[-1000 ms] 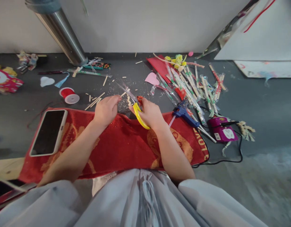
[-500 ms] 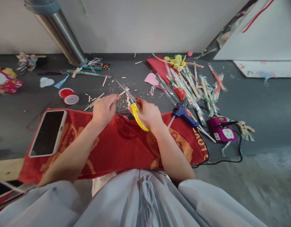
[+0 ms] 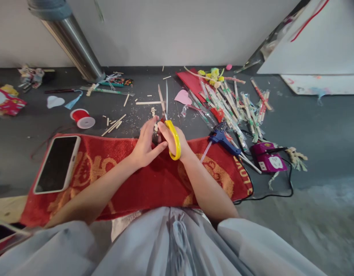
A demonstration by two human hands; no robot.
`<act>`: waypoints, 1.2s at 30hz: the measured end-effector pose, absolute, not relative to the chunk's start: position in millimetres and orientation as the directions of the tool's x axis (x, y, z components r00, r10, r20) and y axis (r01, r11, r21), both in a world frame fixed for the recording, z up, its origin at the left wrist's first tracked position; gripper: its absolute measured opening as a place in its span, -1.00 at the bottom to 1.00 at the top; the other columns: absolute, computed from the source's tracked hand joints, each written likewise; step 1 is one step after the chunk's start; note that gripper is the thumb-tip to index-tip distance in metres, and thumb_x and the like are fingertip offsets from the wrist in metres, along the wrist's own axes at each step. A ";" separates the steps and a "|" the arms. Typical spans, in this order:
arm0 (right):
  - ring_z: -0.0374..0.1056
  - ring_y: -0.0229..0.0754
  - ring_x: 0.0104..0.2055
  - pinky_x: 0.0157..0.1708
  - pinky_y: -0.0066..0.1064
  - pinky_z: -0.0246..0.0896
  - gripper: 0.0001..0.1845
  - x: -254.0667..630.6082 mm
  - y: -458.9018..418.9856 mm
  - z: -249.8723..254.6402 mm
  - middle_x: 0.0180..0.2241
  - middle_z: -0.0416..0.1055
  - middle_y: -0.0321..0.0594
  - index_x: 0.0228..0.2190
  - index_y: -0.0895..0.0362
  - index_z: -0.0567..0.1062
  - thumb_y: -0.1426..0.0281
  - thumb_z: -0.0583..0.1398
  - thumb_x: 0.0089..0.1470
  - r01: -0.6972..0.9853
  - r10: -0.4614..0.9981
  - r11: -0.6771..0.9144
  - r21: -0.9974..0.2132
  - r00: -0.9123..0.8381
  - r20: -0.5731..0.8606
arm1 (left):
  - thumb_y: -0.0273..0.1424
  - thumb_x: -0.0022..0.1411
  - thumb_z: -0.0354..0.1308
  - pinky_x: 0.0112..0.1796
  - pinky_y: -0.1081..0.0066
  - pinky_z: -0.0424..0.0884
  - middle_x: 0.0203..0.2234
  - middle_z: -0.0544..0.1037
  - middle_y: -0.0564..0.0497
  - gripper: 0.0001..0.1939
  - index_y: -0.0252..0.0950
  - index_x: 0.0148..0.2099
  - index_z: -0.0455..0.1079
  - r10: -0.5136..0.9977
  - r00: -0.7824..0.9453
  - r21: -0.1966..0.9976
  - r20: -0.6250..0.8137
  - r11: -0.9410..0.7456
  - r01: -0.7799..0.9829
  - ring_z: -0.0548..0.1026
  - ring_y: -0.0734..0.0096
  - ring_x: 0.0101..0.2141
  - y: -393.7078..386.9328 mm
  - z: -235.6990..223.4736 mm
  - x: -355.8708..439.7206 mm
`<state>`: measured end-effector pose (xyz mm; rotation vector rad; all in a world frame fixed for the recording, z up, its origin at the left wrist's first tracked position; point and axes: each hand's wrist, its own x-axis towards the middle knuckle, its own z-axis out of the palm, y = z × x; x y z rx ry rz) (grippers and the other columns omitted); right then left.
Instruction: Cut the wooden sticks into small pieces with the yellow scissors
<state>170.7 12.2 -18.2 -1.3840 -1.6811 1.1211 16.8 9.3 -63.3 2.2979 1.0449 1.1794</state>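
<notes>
Though near scissors, left hand aslant.

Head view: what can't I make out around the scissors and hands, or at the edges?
All in the head view:
- Scissors: second handle loop, hidden by the right hand.
- Left hand: contact with the right hand, unclear where the two crowd together.
- Pale crumbs: too small to count.
- Steel cylinder: top, cut off by the upper edge.
- Red packet: remainder, cut off by the left edge.
</notes>
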 end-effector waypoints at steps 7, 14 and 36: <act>0.32 -0.20 -0.44 -0.32 -0.33 0.24 -0.41 166.4 11.3 -23.3 -0.56 0.34 -0.29 -0.59 0.05 0.27 -0.07 -0.12 0.25 0.356 0.966 0.070 -0.932 -0.256 -0.026 | -0.11 0.37 -0.04 0.32 -0.04 0.05 0.39 -0.04 -0.14 -0.27 -0.08 0.44 -0.27 0.698 0.526 0.635 0.485 -0.695 0.337 -0.08 0.03 0.38 13.1 -70.7 14.0; 0.28 -0.21 -0.47 -0.41 -0.38 0.17 -0.45 166.4 13.4 -28.5 -0.57 0.30 -0.29 -0.55 0.06 0.26 -0.04 -0.12 0.26 0.419 0.964 0.107 -0.902 -0.265 -0.009 | -0.13 0.36 -0.04 0.30 -0.05 0.11 0.38 0.01 -0.17 -0.25 -0.10 0.44 -0.31 0.707 0.522 0.613 0.478 -0.694 0.379 -0.07 0.03 0.38 12.4 -78.0 16.3; 0.52 0.07 -0.14 -0.19 -0.22 0.37 -0.46 148.9 -1.3 -0.4 -0.12 0.53 0.08 -0.09 0.26 0.38 0.04 -0.04 0.27 0.939 0.981 0.087 -0.334 -0.139 -0.137 | -0.39 0.32 -0.06 0.10 -0.15 0.26 -0.05 0.41 -0.30 -0.77 -0.30 -0.04 0.32 0.804 0.028 0.456 0.594 -0.364 0.812 0.39 -0.05 0.05 15.7 -38.1 2.2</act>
